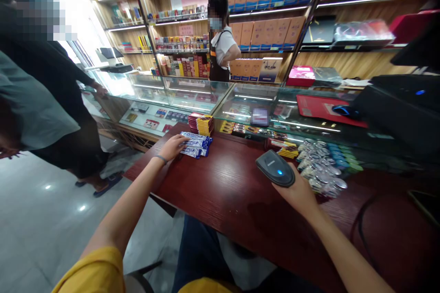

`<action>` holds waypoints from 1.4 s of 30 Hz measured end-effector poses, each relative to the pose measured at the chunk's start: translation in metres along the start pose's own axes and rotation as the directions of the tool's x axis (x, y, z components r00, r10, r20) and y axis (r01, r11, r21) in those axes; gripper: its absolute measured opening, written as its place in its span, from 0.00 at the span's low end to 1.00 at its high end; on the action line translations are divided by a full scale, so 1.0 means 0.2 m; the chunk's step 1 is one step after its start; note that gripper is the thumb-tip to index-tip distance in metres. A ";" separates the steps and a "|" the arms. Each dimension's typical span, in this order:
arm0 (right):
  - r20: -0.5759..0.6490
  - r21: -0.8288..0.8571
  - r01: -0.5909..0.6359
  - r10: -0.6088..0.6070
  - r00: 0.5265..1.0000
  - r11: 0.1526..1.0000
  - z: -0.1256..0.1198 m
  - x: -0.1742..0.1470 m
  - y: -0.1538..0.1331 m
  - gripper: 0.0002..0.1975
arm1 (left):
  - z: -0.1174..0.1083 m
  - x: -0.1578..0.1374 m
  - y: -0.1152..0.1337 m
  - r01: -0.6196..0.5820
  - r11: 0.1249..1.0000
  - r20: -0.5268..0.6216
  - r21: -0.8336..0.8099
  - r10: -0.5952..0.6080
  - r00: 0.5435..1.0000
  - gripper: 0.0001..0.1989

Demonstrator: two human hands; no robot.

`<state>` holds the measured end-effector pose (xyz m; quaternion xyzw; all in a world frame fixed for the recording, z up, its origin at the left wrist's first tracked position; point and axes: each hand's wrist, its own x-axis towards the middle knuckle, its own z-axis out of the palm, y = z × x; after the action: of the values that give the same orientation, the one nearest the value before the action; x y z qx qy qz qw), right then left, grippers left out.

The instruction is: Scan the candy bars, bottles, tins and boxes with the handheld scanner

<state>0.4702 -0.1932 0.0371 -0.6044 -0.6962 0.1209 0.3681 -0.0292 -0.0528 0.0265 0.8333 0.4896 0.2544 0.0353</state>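
On the reddish-brown desk (pixel 223 201), my left hand (pixel 173 147) has its fingers closed at the left end of a small pile of blue-and-white packets (pixel 195 144). Just behind them stands a stack of red-and-yellow packs (pixel 201 123). A dark barcode scanner (pixel 275 169) with a lit blue light is in my right hand (pixel 298 187), which is wrapped round its handle and held above the desk. The handle is hidden. Beyond the scanner lie more red-and-yellow packs (pixel 287 148) and rows of silver-topped items (pixel 321 165), their kind unclear.
Glass display counters (pixel 178 94) border the desk's far side. A red mat (pixel 318 109) with a mouse (pixel 344 110) lies on the glass. A dark cable (pixel 359 224) runs over the desk's right. One person (pixel 222 50) stands behind the counter; another person (pixel 51 78) is at left.
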 end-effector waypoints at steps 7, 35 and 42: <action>0.011 -0.003 0.001 -0.001 1.000 1.000 0.00 0.01 0.01 0.20 | 0.02 0.03 -0.06 0.015 1.000 0.065 -0.002 -0.015 0.998 0.19; -0.310 0.116 -0.186 0.213 0.927 0.976 -0.44 0.09 0.10 0.28 | 0.76 0.66 1.21 -0.236 0.913 -0.345 -0.334 0.115 0.931 0.16; -0.400 0.145 -0.251 0.288 0.870 0.957 -0.54 0.09 0.20 0.23 | 1.00 0.74 1.49 -0.297 0.893 -0.293 -0.339 0.200 0.935 0.17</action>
<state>0.5713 -0.1965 0.0939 -0.6904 -0.5042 0.0699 0.5141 0.3582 -0.0458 0.0030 0.8280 0.3202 0.4493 0.1001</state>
